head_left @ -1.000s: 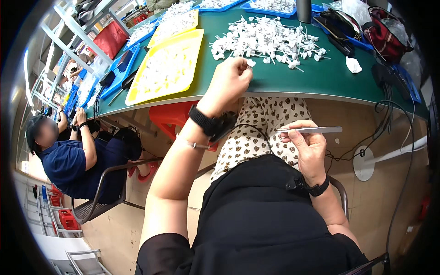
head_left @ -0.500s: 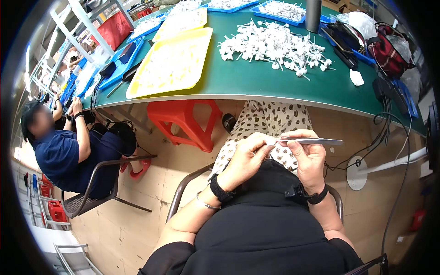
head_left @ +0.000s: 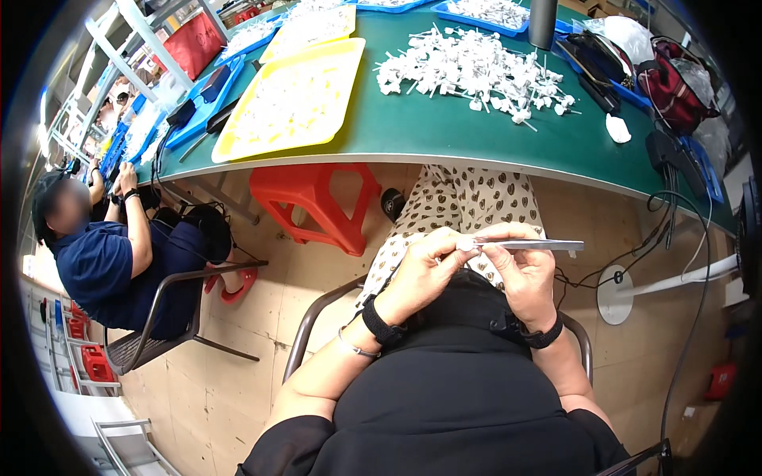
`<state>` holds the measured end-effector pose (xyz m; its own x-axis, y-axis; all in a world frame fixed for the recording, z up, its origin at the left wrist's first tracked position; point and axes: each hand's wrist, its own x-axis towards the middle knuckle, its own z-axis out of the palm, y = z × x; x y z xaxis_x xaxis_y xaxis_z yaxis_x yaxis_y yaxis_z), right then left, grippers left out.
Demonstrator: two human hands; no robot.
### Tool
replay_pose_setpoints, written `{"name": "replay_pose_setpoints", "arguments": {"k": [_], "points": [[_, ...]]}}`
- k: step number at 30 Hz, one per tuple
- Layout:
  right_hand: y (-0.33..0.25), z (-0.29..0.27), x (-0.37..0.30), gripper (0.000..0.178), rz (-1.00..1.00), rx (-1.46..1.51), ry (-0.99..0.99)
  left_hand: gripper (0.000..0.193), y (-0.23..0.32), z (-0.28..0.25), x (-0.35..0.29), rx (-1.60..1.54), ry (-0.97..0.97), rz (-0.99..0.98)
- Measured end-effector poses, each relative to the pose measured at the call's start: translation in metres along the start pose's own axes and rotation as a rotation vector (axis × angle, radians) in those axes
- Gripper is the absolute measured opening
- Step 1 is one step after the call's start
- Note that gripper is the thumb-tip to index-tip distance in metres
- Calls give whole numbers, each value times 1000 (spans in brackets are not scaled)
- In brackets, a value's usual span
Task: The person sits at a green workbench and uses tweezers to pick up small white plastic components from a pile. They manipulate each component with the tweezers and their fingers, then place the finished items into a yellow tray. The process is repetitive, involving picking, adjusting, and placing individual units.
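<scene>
Above my lap, my left hand (head_left: 432, 266) pinches a small white part (head_left: 467, 245) between thumb and fingertips. Close against it, my right hand (head_left: 525, 274) is closed round metal tweezers (head_left: 548, 244), whose broad end points to the right. The tweezers' tips meet the white part, though the fingers hide just how they touch. Ahead on the green table (head_left: 429, 135) lies a heap of small white plastic pieces with thin stems (head_left: 476, 71). A yellow tray (head_left: 349, 103) to its left holds many small white and yellow bits.
A red plastic stool (head_left: 305, 202) stands under the table's left part. Cables (head_left: 671, 214) hang at the right beside a white stand (head_left: 616, 297). A dark red bag (head_left: 675, 87) sits at the far right. On the left, a co-worker (head_left: 111, 262) is seated in a chair.
The table and its trays sit slightly higher in the picture. Both hands keep their hold on the white part and tweezers, with only a slight shift.
</scene>
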<state>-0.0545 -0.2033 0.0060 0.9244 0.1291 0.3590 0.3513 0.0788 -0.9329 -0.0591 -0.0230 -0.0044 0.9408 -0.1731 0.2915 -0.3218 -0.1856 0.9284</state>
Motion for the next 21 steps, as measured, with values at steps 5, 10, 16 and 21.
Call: {"name": "replay_pose_setpoints", "arguments": {"k": [5, 10, 16, 21], "points": [[1, -1, 2, 10, -160, -206, -30, 12, -7, 1, 1, 89, -34, 109], [7, 1, 2, 9, -209, -225, -22, 9, -21, 7, -1, 0, -14, 165], [5, 1, 1, 8, -186, -261, -8, 7, -11, 4, 1, 128, 20, 206], [8, 1, 0, 8, -182, -269, 15, 6, -5, 4, 1, 175, 31, 207]]}}
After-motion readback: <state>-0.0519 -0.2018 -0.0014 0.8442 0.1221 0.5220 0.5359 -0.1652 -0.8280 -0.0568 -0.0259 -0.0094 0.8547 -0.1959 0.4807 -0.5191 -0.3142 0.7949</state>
